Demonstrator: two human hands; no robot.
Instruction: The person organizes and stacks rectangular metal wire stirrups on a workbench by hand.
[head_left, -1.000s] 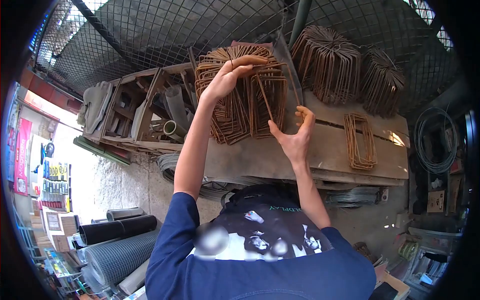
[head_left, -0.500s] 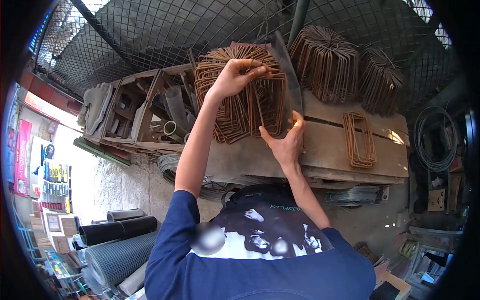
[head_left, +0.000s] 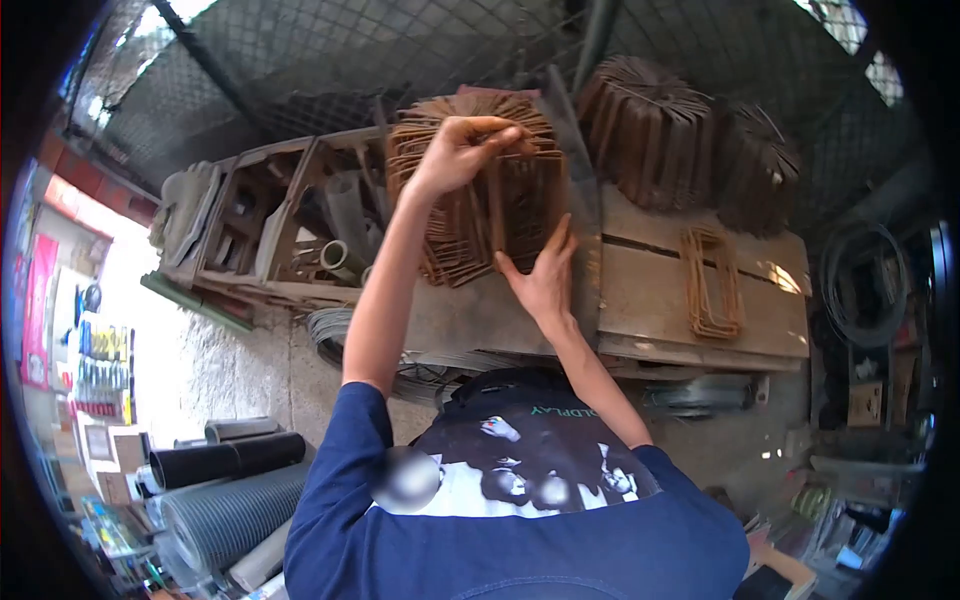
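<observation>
A thick bundle of rusty rectangular rebar stirrups [head_left: 445, 245] stands on the wooden bench, their tops fanned out. My left hand [head_left: 465, 152] is closed in a pinch at the upper front edge of the bundle, thumb and forefinger on the top of a stirrup. Low on the bundle's right side is my right hand [head_left: 545, 278], its thumb and fingers spread apart and the fingertips right at the stirrups' lower corner.
Two more stirrup bundles [head_left: 645, 130] stand at the back right. A few loose stirrups [head_left: 712, 285] lie on the bench [head_left: 640, 300]. Wooden compartments [head_left: 255, 225] hold tubes on the left, and wire coils [head_left: 865, 285] hang at right. Mesh rolls [head_left: 235, 510] lie lower left.
My right hand has moved left, in against the bundle's lower right side. The left hand keeps its pinch at the top. The view has shifted slightly and is blurred.
</observation>
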